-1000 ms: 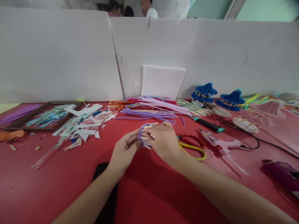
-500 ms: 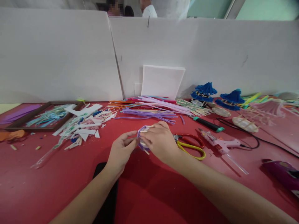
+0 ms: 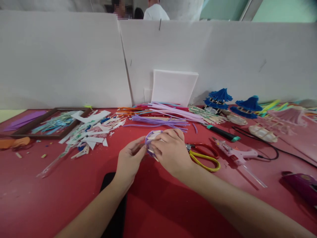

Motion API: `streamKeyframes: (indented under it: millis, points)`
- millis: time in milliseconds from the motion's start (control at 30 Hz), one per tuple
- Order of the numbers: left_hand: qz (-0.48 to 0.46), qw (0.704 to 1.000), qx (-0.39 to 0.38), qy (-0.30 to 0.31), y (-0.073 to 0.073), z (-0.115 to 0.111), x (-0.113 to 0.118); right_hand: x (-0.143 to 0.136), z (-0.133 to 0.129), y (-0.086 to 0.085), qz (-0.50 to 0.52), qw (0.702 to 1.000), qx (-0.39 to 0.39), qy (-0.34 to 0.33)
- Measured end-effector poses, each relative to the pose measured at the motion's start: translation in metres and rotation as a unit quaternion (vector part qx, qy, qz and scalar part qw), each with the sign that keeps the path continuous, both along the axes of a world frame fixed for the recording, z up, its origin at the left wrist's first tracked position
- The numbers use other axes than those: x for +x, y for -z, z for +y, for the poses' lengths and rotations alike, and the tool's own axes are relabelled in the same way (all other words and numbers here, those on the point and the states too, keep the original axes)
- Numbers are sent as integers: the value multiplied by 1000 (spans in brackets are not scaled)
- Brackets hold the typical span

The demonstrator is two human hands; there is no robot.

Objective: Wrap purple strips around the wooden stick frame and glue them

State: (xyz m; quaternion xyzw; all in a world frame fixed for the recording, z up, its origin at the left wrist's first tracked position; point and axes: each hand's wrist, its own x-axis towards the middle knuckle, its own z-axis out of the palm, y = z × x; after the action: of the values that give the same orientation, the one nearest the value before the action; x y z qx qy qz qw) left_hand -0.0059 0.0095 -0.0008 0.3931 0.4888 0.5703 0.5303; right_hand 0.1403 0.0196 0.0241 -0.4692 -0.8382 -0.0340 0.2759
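Note:
Between my hands is a small round piece with a purple rim and pale sticks on it. My left hand pinches its left edge between thumb and fingers. My right hand grips it from the right, its fingers curled over the front and hiding much of the piece. Purple fuzzy stems lie just beyond my hands. Red-and-yellow-handled pliers rest right of my right hand.
A pink glue gun, a black-and-green tool and blue-roofed models are on the right. Paper scraps and a brown frame lie left. A black phone-like object is under my left forearm. People are behind the white partition.
The round piece has tilted slightly between my fingers, showing more of its upper rim. The whole view has shifted a little, and the person in white behind the partition shows more.

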Motion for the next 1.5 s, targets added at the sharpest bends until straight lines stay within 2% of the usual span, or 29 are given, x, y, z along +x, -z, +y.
streamKeyframes:
  millis: [333, 500, 1000, 1100, 1233, 1367, 1433, 1500]
  points:
    - [39, 999, 6, 26, 1, 0, -1, 0, 0, -2, 14, 1000, -22, -18]
    - [69, 998, 12, 11, 4, 1, -3, 0, 1, 1, 13, 999, -19, -35]
    - [110, 993, 39, 13, 5, -2, -3, -1, 3, -1, 32, 999, -38, -17]
    - [100, 994, 37, 12, 3, -2, -2, 0, 3, 1, 32, 999, -8, 0]
    - [91, 995, 40, 17, 4, -3, -2, 3, 3, 3, 15, 996, 88, 21]
    - [98, 993, 56, 17, 6, -3, -1, 7, 2, -7, 27, 988, 135, 65]
    - [96, 993, 63, 15, 6, -4, 0, 10, 3, -16, 16, 992, 123, 12]
    - [106, 992, 64, 24, 4, -5, 1, 14, 5, -24, -27, 992, 87, -90]
